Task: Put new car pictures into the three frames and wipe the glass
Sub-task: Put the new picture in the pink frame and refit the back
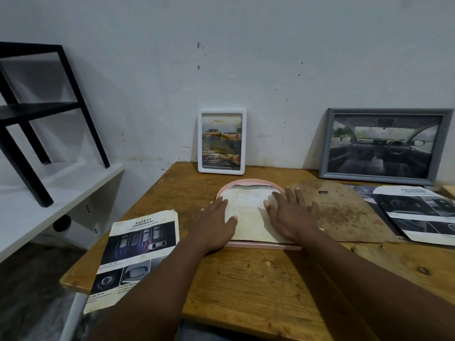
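Observation:
A pink arch-topped frame [248, 182] lies flat on the wooden table [258, 279], with a pale paper sheet [246, 212] lying on it. My left hand [216, 223] and my right hand [291, 215] rest flat on that sheet, fingers spread, one on each side. A white frame [222, 142] with an orange car picture leans on the wall behind. Further right, a grey frame [384, 143] with a car interior picture also leans on the wall.
A "SAFETY" car leaflet [138, 254] overhangs the table's left edge. A brown backing board [344, 212] and another car leaflet [418, 212] lie at the right. At the left, a black stand [37, 114] sits on a white shelf [61, 193].

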